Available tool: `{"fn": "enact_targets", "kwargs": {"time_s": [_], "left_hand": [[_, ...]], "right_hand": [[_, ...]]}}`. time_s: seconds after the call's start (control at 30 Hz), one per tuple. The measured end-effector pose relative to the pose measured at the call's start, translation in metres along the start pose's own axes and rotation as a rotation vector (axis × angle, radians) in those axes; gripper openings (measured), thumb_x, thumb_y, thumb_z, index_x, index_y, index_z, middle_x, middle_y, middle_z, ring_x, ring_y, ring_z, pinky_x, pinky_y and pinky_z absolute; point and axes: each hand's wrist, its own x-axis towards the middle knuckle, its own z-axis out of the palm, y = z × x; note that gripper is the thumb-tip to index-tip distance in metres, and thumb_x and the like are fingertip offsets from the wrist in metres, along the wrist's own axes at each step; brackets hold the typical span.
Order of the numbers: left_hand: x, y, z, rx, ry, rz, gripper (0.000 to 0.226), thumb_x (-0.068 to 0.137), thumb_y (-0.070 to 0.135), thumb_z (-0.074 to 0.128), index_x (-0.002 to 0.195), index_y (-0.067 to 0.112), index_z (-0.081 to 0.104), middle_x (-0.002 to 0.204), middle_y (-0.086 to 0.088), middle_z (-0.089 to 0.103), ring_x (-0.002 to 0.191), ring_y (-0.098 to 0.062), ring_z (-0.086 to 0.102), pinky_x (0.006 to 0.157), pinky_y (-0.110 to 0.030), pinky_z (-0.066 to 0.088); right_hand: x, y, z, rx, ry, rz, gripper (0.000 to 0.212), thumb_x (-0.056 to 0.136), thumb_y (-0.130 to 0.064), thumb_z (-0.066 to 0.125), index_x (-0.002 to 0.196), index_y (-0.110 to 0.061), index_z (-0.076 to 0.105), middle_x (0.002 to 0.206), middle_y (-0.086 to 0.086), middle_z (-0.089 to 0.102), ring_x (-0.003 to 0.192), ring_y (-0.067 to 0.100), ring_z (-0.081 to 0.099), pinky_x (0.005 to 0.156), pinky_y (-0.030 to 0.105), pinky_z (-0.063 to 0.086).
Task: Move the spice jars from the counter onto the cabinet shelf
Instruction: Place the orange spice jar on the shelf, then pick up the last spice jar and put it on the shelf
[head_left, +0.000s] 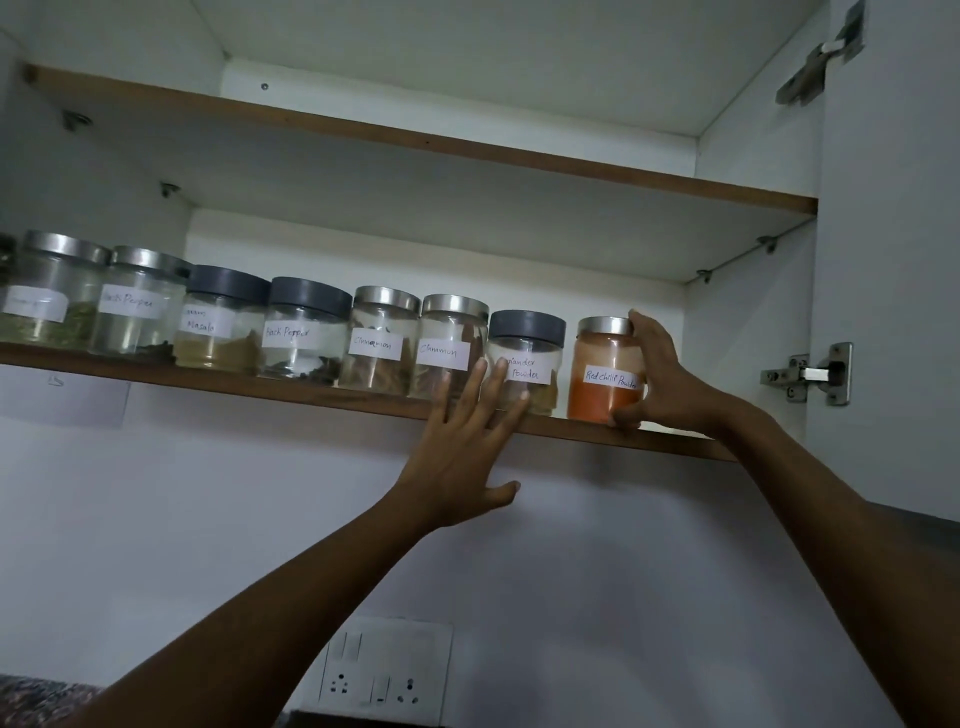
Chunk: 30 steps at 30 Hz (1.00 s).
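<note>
The right hand has its grip clamped on the red chilli powder jar: the thumb curls under the front of its base and the fingers wrap its right side up to the steel lid. The jar stands upright on the lower shelf, close to the front edge, at the right end of the row.

Immediately left of the grip stands the coriander powder jar with a grey lid, close beside the held jar with a narrow gap showing. The left hand reaches up from below with its fingers straight and spread, the fingertips lying against the front of that jar; its grip is apart and holds nothing.

Further left of the grip the row runs on, jar against jar: two cinnamon jars, a black pepper jar, a masala jar and two more beyond.

Right of the grip the shelf is bare up to the cabinet's side wall, then comes the open door with its hinge. Above the grip hangs the upper shelf. Far below it, on the wall, sits a socket plate.
</note>
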Motion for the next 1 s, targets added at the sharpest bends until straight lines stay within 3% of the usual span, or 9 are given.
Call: {"fn": "enact_targets", "kwargs": {"time_s": [0.1, 0.23, 0.37, 0.43, 0.53, 0.6, 0.77, 0.93, 1.0], "left_hand": [[0.001, 0.000, -0.002, 0.004, -0.047, 0.005, 0.100, 0.076, 0.065, 0.052, 0.149, 0.016, 0.003, 0.156, -0.022, -0.004, 0.143, -0.039, -0.005, 0.111, -0.063, 0.010], [0.004, 0.000, -0.010, 0.010, -0.137, 0.019, 0.099, 0.083, 0.061, 0.050, 0.148, 0.018, -0.012, 0.153, -0.018, -0.024, 0.141, -0.034, -0.023, 0.113, -0.058, -0.006], [0.003, -0.003, -0.021, -0.093, -0.203, 0.027, 0.093, 0.088, 0.055, 0.049, 0.149, 0.018, -0.010, 0.154, -0.015, -0.024, 0.142, -0.030, -0.021, 0.115, -0.054, -0.005], [-0.008, -0.013, -0.028, -0.166, -0.181, 0.046, 0.088, 0.089, 0.051, 0.049, 0.150, 0.017, -0.005, 0.155, -0.014, -0.020, 0.143, -0.029, -0.018, 0.116, -0.053, -0.004], [-0.043, -0.043, -0.040, -0.218, -0.046, 0.152, 0.074, 0.089, 0.040, 0.055, 0.149, 0.018, 0.017, 0.158, -0.013, -0.001, 0.146, -0.030, -0.004, 0.116, -0.050, -0.002], [-0.075, -0.071, -0.045, -0.266, 0.017, 0.221, 0.059, 0.087, 0.032, 0.057, 0.141, 0.018, 0.038, 0.156, -0.012, 0.020, 0.145, -0.031, 0.007, 0.115, -0.048, 0.006], [-0.181, -0.154, -0.044, -0.359, -0.093, 0.209, 0.031, 0.087, 0.035, 0.051, 0.109, 0.022, 0.067, 0.131, -0.002, 0.057, 0.136, -0.026, 0.037, 0.105, -0.041, 0.034], [-0.315, -0.229, -0.016, -0.540, -0.535, -0.035, 0.049, 0.086, 0.047, 0.035, 0.118, 0.023, 0.063, 0.132, 0.005, 0.056, 0.136, -0.015, 0.032, 0.110, -0.030, 0.027], [-0.369, -0.255, -0.003, -0.529, -0.672, -0.069, 0.051, 0.085, 0.047, 0.035, 0.119, 0.020, 0.063, 0.130, 0.002, 0.058, 0.131, -0.017, 0.037, 0.111, -0.031, 0.026]], "right_hand": [[0.004, -0.003, 0.008, 0.061, 0.026, -0.004, 0.116, 0.063, -0.012, 0.078, 0.146, -0.016, -0.003, 0.154, 0.005, -0.004, 0.141, 0.023, 0.009, 0.107, 0.032, 0.028], [0.004, -0.002, 0.016, 0.146, 0.075, 0.034, 0.110, 0.072, 0.003, 0.070, 0.147, -0.020, -0.006, 0.156, 0.000, -0.010, 0.144, 0.019, 0.001, 0.113, 0.041, 0.025], [-0.006, -0.013, 0.030, 0.097, 0.111, 0.099, 0.120, 0.067, -0.022, 0.076, 0.147, -0.025, -0.013, 0.155, -0.002, -0.017, 0.144, 0.024, -0.007, 0.115, 0.052, 0.017], [-0.019, -0.031, 0.044, -0.024, 0.298, 0.176, 0.115, 0.071, -0.019, 0.077, 0.148, -0.020, -0.008, 0.156, 0.006, -0.016, 0.143, 0.029, -0.004, 0.113, 0.052, 0.014], [-0.049, -0.077, 0.076, -0.192, 0.647, 0.092, 0.092, 0.071, -0.011, 0.076, 0.144, -0.014, 0.019, 0.150, 0.017, 0.014, 0.129, 0.042, 0.027, 0.099, 0.058, 0.032], [-0.064, -0.102, 0.108, -0.141, 0.710, 0.025, 0.083, 0.069, -0.002, 0.073, 0.138, -0.010, 0.029, 0.142, 0.020, 0.027, 0.123, 0.041, 0.035, 0.095, 0.056, 0.039], [-0.094, -0.172, 0.220, 0.067, 0.547, -0.033, 0.065, 0.072, -0.011, 0.062, 0.133, -0.011, 0.038, 0.123, 0.014, 0.044, 0.104, 0.034, 0.053, 0.084, 0.044, 0.046], [-0.116, -0.235, 0.370, 0.308, 0.098, -0.031, 0.075, 0.071, -0.019, 0.057, 0.126, -0.060, 0.026, 0.124, -0.014, 0.038, 0.113, 0.018, 0.047, 0.096, 0.035, 0.040], [-0.123, -0.258, 0.431, 0.311, -0.128, -0.039, 0.073, 0.075, -0.025, 0.056, 0.127, -0.062, 0.021, 0.131, -0.013, 0.034, 0.125, 0.015, 0.038, 0.104, 0.028, 0.030]]}}
